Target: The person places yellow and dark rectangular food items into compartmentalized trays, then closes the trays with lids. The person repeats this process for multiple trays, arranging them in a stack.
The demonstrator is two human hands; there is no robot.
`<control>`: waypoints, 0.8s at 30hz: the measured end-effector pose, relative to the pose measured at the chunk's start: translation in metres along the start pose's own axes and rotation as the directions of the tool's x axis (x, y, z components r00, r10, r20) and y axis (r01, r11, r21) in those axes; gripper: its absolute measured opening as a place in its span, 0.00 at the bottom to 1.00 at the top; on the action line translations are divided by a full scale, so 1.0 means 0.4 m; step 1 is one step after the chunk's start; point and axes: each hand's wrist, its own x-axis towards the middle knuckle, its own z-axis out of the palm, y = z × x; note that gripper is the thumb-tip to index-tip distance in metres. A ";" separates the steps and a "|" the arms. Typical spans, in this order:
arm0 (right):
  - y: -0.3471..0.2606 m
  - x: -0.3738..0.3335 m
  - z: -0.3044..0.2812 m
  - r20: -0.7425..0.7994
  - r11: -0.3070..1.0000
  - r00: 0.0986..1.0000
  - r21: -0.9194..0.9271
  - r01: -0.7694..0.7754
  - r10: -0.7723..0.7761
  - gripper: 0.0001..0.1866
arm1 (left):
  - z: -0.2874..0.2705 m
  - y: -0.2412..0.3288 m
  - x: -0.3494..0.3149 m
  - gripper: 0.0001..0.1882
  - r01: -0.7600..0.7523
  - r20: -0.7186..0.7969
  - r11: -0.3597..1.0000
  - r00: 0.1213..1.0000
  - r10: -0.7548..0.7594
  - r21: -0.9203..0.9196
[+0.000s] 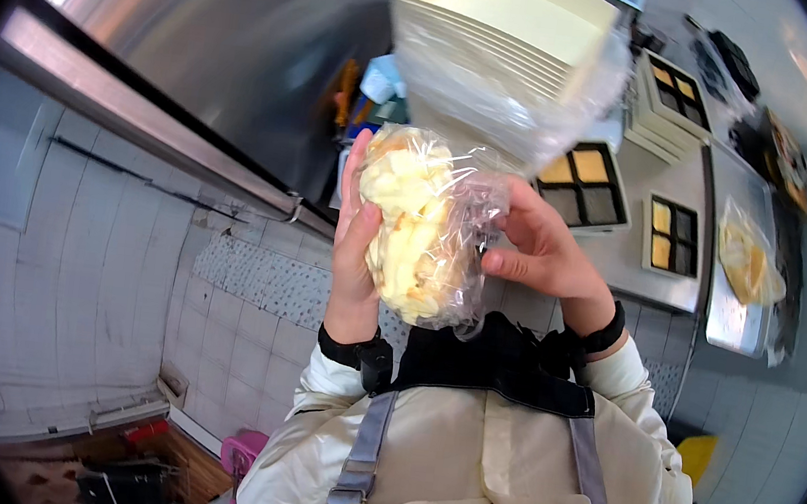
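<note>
A cream-covered pastry [402,217], pale yellow with light brown patches, is held up in front of my body in crinkled clear plastic wrap [474,230]. My left hand [353,261] supports it from the left, thumb across the front and fingers along its side. On the right side, my right hand [545,248] has its fingers and thumb closed around the edge of the wrap. Parts of the fingers of both hands are hidden behind the package.
Beyond my hands is a tall stack of cream-coloured trays [506,10] in clear plastic. Boxes with black dividers [585,188] and yellow and grey squares stand on the metal counter [622,257]. At right, a metal tray [735,330] holds a bagged yellow item [750,254].
</note>
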 end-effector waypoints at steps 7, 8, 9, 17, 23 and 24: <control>-0.170 -0.379 -0.077 -0.581 0.964 0.814 0.214 0.157 -0.003 0.06 | 0.209 -0.267 -0.088 0.32 0.233 0.087 0.959 0.965 -0.249 0.159; -0.207 -0.443 -0.076 -0.657 0.981 0.754 0.142 0.131 -0.006 0.07 | 0.239 -0.317 -0.104 0.32 0.241 0.102 0.942 0.957 -0.270 0.232; -0.241 -0.509 -0.072 -0.733 0.992 0.681 0.072 0.099 -0.015 0.07 | 0.271 -0.375 -0.122 0.33 0.247 0.125 0.920 0.947 -0.296 0.304; -0.397 -0.939 -0.036 -0.807 0.705 0.311 -0.590 -0.394 -0.502 0.11 | 0.512 -0.793 -0.350 0.31 -0.365 0.574 0.505 0.738 -0.355 0.782; -0.457 -1.153 -0.067 -0.743 0.426 0.092 -0.476 -0.769 -0.663 0.10 | 0.808 -0.811 -0.459 0.30 0.481 0.648 0.528 -0.117 -0.753 0.700; -0.472 -1.172 -0.071 -0.766 0.452 0.049 -0.428 -0.783 -0.642 0.11 | 0.851 -0.821 -0.481 0.33 0.477 0.666 0.536 -0.153 -0.730 0.697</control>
